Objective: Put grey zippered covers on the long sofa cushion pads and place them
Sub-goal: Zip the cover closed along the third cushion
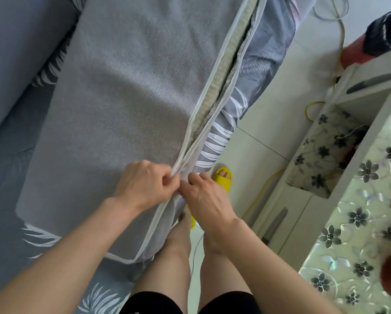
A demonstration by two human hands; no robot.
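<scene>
A long cushion in a grey woven cover lies on the sofa, its white-edged zipper running along the right side. Beyond my hands the zipper gapes, and the pale cushion pad shows through the gap. Below my hands the zipper looks joined. My left hand pinches the zipper's white edge, fingers curled. Close beside it, my right hand grips the cover's other edge at the same spot. The zipper pull is hidden under my fingers.
The sofa wears a grey leaf-print cover. A white table with a flowered cloth stands close on the right, with cables on the tiled floor between. My feet in yellow slippers stand at the sofa's edge.
</scene>
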